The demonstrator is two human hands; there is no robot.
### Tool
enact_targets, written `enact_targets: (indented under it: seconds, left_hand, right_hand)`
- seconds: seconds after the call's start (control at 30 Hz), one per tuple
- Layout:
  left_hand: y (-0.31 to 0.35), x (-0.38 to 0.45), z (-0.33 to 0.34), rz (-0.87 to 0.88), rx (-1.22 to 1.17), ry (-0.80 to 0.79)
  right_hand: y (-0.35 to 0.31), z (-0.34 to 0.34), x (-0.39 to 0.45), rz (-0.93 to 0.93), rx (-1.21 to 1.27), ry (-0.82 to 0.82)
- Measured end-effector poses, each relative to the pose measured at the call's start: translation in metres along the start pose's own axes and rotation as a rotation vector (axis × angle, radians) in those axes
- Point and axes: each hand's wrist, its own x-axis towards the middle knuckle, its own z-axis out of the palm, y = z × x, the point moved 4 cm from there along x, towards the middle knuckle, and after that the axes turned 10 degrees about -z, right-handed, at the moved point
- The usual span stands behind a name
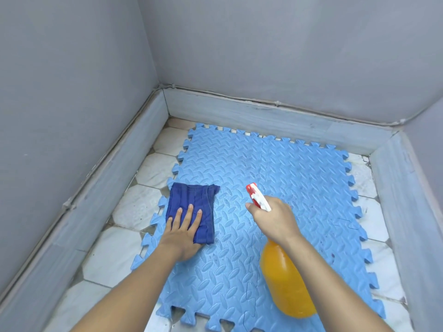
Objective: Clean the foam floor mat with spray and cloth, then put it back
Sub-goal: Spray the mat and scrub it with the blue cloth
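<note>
A light blue foam mat of interlocking tiles lies flat on the floor in a corner. A folded dark blue cloth rests on the mat's left part, and my left hand presses flat on its near end with straight fingers. My right hand grips the neck of an orange spray bottle, held above the mat. Its red and white nozzle points away from me toward the mat's middle.
White octagonal floor tiles show around the mat on the left and right. A pale blue-grey skirting and grey walls close in the corner on the left, back and right.
</note>
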Motion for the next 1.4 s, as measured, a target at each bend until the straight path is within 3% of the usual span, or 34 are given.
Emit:
enact_targets:
  seconds: [0.2,0.33,0.5,0.63,0.97,1.17,1.27,1.4]
  left_hand:
    - [-0.004,0.005,0.004,-0.007,0.049,0.012]
    - [-0.001,0.006,0.005,-0.016,0.073,0.015]
    - [-0.001,0.006,0.006,-0.030,0.095,0.007]
    - [0.002,0.005,0.004,-0.046,0.131,-0.002]
    - [0.005,0.004,0.002,-0.080,0.179,0.011]
    - [0.010,-0.001,-0.008,-0.067,0.118,-0.014]
    - [0.008,-0.004,-0.015,-0.065,-0.014,-0.052]
    - [0.010,-0.012,-0.031,-0.144,-0.403,-0.120]
  right_hand:
    - [0.051,-0.053,-0.026,0.183,0.153,0.318]
    - [0.083,-0.074,-0.045,0.317,0.109,0.367]
    - [0.095,-0.097,-0.060,0.324,0.054,0.424]
    - [0.107,-0.094,-0.067,0.390,0.077,0.413]
    - [0.104,-0.094,-0.074,0.332,0.082,0.382]
    - [0.108,-0.085,-0.073,0.302,0.134,0.200]
    - [0.097,-0.073,-0.072,0.258,0.101,0.124]
    - [0.093,-0.056,-0.078,0.292,0.094,-0.005]
